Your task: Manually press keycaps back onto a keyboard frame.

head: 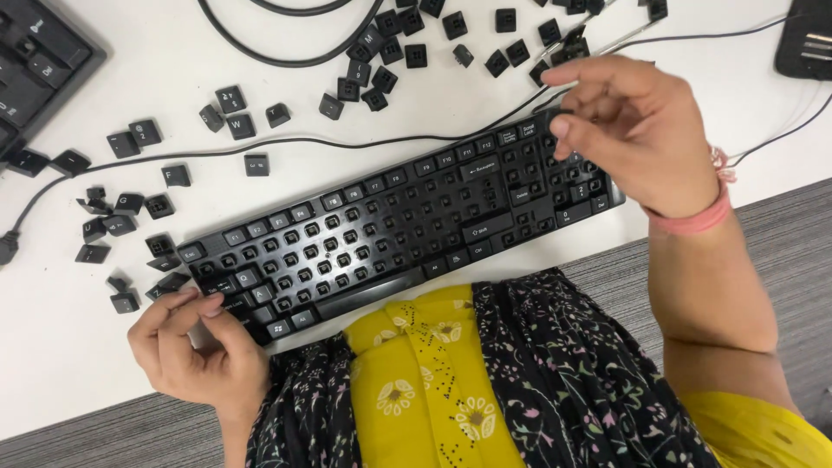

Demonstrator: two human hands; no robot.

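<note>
- The black keyboard [399,227] lies slantwise on the white worktop [52,364], its near edge at the person's lap.
- Most of its keycaps are off and bare switch stems show; the function row, some edge keys and the number-pad keys remain seated.
- Left hand [195,351] rests at the keyboard's lower left corner, fingers curled together; whether it pinches a cap cannot be told.
- Right hand [633,130] hovers over the number pad, fingers loosely bent, apparently holding nothing.
- Loose keycaps [381,52] lie in two scatters, roughly twenty above the keyboard and about twenty more to the left.
- One second keyboard [35,61] sits top left; cables [286,59] cross the worktop.
</note>
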